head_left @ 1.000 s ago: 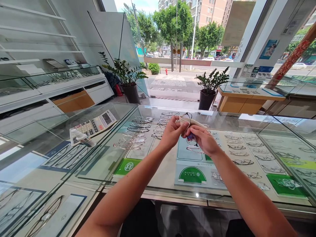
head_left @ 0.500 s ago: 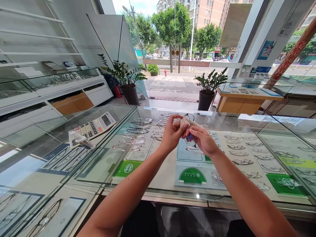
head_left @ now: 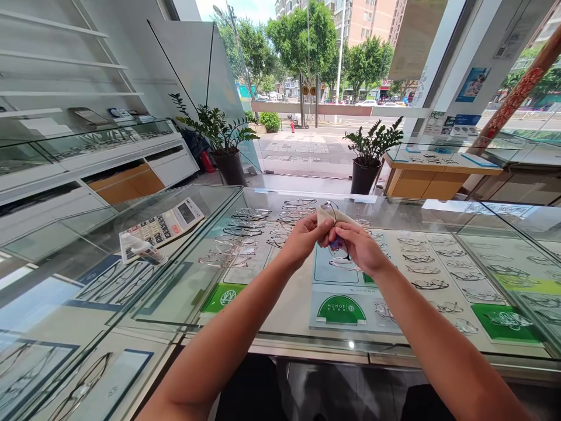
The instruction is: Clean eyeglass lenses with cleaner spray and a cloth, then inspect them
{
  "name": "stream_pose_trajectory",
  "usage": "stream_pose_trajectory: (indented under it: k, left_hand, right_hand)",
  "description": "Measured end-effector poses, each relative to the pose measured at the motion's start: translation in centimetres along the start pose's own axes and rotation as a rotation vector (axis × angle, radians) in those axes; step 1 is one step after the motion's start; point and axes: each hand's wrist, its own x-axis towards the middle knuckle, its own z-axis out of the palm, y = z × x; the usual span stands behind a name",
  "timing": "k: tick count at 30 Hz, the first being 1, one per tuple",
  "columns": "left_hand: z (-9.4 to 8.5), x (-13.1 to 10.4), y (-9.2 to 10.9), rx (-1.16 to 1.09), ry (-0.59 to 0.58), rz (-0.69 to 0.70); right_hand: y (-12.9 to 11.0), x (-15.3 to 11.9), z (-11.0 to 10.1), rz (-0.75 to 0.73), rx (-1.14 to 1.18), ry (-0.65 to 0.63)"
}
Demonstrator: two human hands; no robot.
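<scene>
Both hands meet above the glass display counter (head_left: pixel 280 310). My left hand (head_left: pixel 304 237) is closed, thumb and fingers pinching a pale cleaning cloth (head_left: pixel 323 214) against a pair of eyeglasses (head_left: pixel 338 250). My right hand (head_left: pixel 360 245) grips the same dark, thin-rimmed eyeglasses, its thumb and fingers near the middle of the frame. One lens hangs below the fingers; the other sits at the top, partly behind the cloth. More of the cloth stretches behind my right fingers. Much of the frame is hidden by the fingers.
Under the glass lie rows of eyeglasses (head_left: pixel 421 270) and a green brand sign (head_left: pixel 340 310). A large calculator (head_left: pixel 164 229) and a small clear bottle (head_left: pixel 151 254) rest on the left. Beyond the counter stand two potted plants (head_left: pixel 230 166) and glass doors (head_left: pixel 310 140).
My left hand's fingers have curled in and lowered slightly, and more of the cloth now shows at the upper lens. My right hand keeps its hold. The view has shifted slightly.
</scene>
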Motion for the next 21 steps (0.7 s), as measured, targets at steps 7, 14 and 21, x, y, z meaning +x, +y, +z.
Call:
stream_pose_trajectory:
  k: [7, 14, 21]
  left_hand:
    - [-0.46, -0.02, 0.49, -0.023, -0.068, 0.032]
    - [-0.22, -0.02, -0.31, -0.007, 0.016, 0.067]
    - [-0.47, 0.08, 0.18, 0.007, -0.051, 0.063]
  right_hand:
    - [0.75, 0.12, -0.34, 0.041, 0.049, -0.045]
    - [0.36, -0.15, -0.03, 0.004, -0.061, -0.093]
    - [0.42, -0.18, -0.2, 0.015, -0.115, -0.057]
